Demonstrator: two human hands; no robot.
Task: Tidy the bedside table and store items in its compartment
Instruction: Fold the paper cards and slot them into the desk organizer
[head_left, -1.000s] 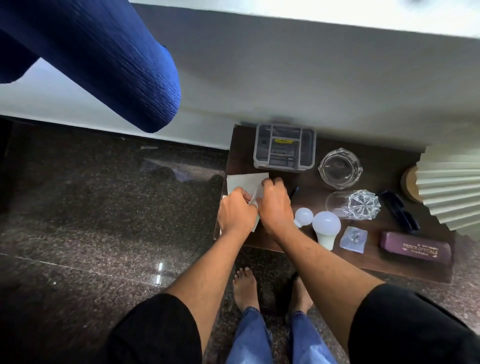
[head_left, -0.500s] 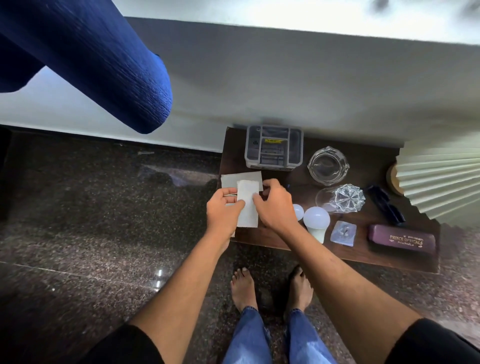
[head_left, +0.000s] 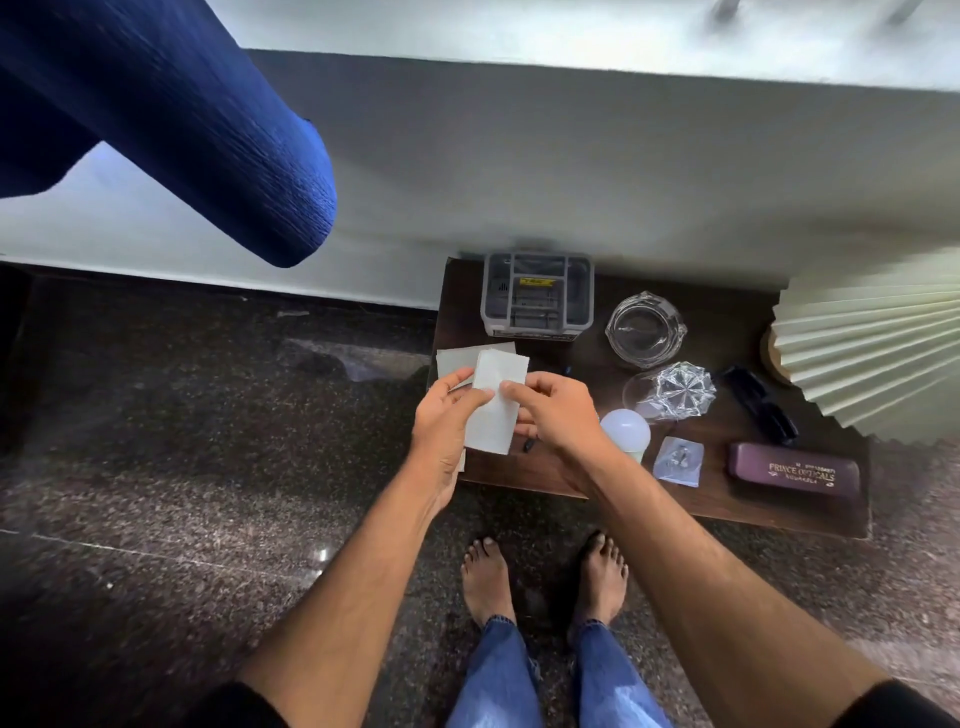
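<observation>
A white slip of paper (head_left: 496, 410) is held upright over the left end of the dark wooden bedside table (head_left: 519, 473). My left hand (head_left: 447, 421) pinches its left edge and my right hand (head_left: 556, 410) pinches its right edge. A second sheet of paper (head_left: 457, 358) lies flat on the table just behind. To the right lie a white light bulb (head_left: 626, 428), a small clear packet (head_left: 678, 460), a maroon glasses case (head_left: 792, 467), a cut-glass lid (head_left: 680, 389), a glass bowl (head_left: 644, 327) and a grey plastic organiser box (head_left: 537, 296).
A pleated cream lampshade (head_left: 878, 348) overhangs the table's right end, above a black object (head_left: 758, 408). A grey wall runs behind the table. A blue fabric bolster (head_left: 208, 135) juts in at upper left. Speckled dark stone floor (head_left: 182, 441) surrounds my bare feet (head_left: 545, 577).
Both hands lifted the slip of paper off the table and raised it toward me, and it now stands unfolded between my fingers. The view has tilted slightly.
</observation>
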